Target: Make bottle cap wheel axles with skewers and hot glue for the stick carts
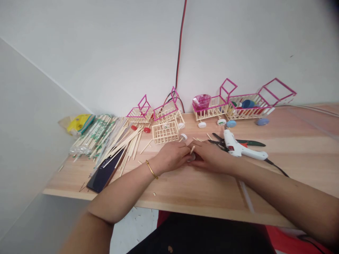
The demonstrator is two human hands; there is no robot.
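Note:
My left hand (173, 155) and my right hand (210, 155) meet over the table, both with closed fingers. Between their fingertips shows a whitish bottle cap (191, 157), with a short wooden stick (192, 149) standing out from it. The fingers partly cover both pieces. Just behind the hands lies a small plain cart basket (166, 132) made of wooden sticks, and a loose white cap (183, 137) is beside it. To the right of my right hand rests a white glue gun (239, 146) across dark-handled pliers (253, 143).
Finished-looking stick carts with purple rims, including one large cart (249, 106), line the wall. A purple cup (201, 102) sits in another. Loose sticks (129, 148), a phone (104, 173), packaged sticks (97, 132) and a yellow bag (81, 123) lie left. A clear glue stick (247, 197) is near the front edge.

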